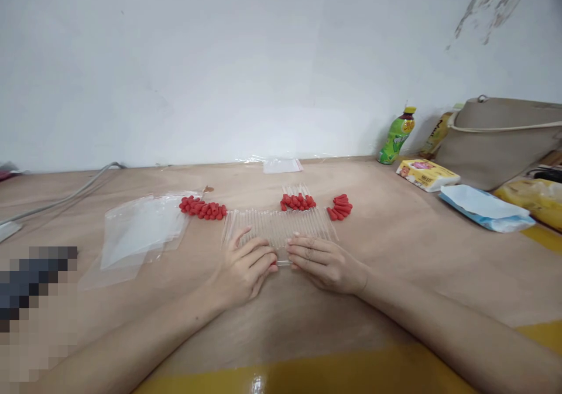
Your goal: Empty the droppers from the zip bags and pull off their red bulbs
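My left hand (248, 268) is closed, with a bit of red rubber bulb (274, 260) showing at its fingertips. A clear dropper tube (284, 263) lies crosswise between my hands. My right hand (322, 262) is closed around the tube's other end, most of it hidden by the fingers. Just beyond my hands lies a row of clear dropper tubes (267, 224), side by side. Red rubber bulbs are gathered in a left pile (202, 208), a middle cluster (298, 201) over more tubes, and a right pile (339, 207).
Clear plastic bags (140, 236) lie flat at left, near a grey cable (74, 192). At right are a green bottle (396, 136), a yellow tissue pack (427, 174), a blue-white packet (485, 206) and a beige bag (496, 142). A small clear bag (282, 165) lies by the wall.
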Motion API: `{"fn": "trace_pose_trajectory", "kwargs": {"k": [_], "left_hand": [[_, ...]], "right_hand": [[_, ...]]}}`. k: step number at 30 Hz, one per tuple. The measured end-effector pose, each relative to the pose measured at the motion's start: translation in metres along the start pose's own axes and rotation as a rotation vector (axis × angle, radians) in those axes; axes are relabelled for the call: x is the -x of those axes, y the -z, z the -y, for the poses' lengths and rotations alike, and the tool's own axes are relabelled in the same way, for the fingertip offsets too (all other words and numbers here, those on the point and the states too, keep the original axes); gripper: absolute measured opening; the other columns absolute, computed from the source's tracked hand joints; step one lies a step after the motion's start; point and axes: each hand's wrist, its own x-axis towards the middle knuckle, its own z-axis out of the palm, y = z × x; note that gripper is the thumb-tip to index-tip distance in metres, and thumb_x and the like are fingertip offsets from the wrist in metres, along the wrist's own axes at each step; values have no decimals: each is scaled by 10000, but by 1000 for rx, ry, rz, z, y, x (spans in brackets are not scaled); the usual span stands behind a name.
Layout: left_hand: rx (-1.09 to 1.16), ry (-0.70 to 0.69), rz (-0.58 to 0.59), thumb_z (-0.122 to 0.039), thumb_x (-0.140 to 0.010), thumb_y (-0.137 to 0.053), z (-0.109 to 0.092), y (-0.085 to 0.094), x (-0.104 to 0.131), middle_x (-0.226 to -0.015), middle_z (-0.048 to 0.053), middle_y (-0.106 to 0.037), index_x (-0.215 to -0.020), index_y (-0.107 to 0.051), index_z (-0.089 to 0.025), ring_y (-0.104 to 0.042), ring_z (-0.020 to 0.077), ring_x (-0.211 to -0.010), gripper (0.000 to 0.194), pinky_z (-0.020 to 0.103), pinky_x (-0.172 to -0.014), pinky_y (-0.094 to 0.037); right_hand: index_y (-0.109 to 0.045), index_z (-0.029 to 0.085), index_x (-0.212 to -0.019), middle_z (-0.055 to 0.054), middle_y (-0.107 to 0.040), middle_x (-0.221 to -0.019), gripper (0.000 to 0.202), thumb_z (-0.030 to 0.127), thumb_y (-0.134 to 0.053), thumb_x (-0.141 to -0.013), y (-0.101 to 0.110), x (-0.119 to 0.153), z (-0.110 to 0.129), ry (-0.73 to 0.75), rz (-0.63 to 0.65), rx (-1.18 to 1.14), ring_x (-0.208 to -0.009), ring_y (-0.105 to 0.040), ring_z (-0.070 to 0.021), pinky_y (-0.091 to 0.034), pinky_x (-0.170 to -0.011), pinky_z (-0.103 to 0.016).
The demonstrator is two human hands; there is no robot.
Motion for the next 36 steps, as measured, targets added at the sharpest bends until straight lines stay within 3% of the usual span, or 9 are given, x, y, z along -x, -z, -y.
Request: {"fn": "trace_pose_trajectory", "kwargs": {"k": [4,6,9,12,15,19,24,29,36], "left_hand": [[23,23,-21,-160,-842,-475,2,2,3,-829,-1,-686,-845,-598,-193,-606,150,-868,127,426,-998,-288],[22,81,-48,-150,-848,-469,6,4,6,-826,-2,-687,-836,-597,-195,-603,150,-849,136,420,-969,-310],[-1,163,-94,-182,-845,-506,13,6,11,-865,15,-681,-862,-600,-204,-582,164,-820,97,372,-836,-390],[57,158,-88,-194,-838,-529,17,4,14,-879,36,-651,-911,-594,-198,-564,146,-764,98,286,-695,-434],[127,154,-70,-160,-840,-522,18,0,16,-883,40,-618,-981,-578,-189,-567,123,-768,154,236,-682,-457],[143,194,-42,-95,-845,-463,18,-1,20,-954,59,-584,-1099,-540,-195,-566,133,-842,283,244,-735,-471],[156,220,-46,-25,-823,-386,18,-2,20,-1045,100,-519,-1217,-464,-170,-543,150,-931,428,264,-785,-473],[165,233,-52,-18,-810,-389,15,-1,20,-1039,99,-488,-1216,-461,-173,-527,156,-939,441,284,-792,-475],[174,233,-46,-23,-810,-399,15,-1,21,-1015,89,-496,-1195,-474,-179,-538,139,-875,422,253,-739,-487]], "right_hand": [[-580,101,-1048,-96,-648,-1049,246,74,-490,-821,4,8,-4,9,28,-3,-1132,-512,-191,-483,-951,-390],[-599,136,-1023,-82,-651,-1036,232,94,-506,-815,8,13,-12,-58,-11,18,-1099,-534,-194,-497,-913,-395],[-656,178,-907,-70,-665,-857,157,187,-533,-811,15,21,-30,-420,-122,152,-832,-615,-180,-527,-736,-349],[-682,172,-852,-61,-622,-719,212,264,-494,-819,21,28,-48,-862,-114,244,-614,-570,-140,-470,-560,-265],[-676,157,-809,-58,-619,-707,234,214,-451,-789,23,31,-57,-1041,-6,233,-586,-553,-138,-432,-554,-253],[-647,128,-879,-46,-614,-649,262,153,-434,-729,21,31,-56,-1080,109,203,-545,-527,-142,-401,-553,-254],[-639,119,-856,-58,-616,-664,260,137,-430,-701,15,31,-55,-1060,133,206,-579,-541,-153,-400,-566,-252],[-635,123,-791,-93,-620,-749,228,131,-421,-714,5,37,-56,-1000,137,248,-674,-570,-177,-421,-613,-260],[-645,122,-822,-87,-592,-746,227,139,-439,-729,-1,41,-54,-993,142,222,-654,-552,-168,-420,-614,-259]]}}
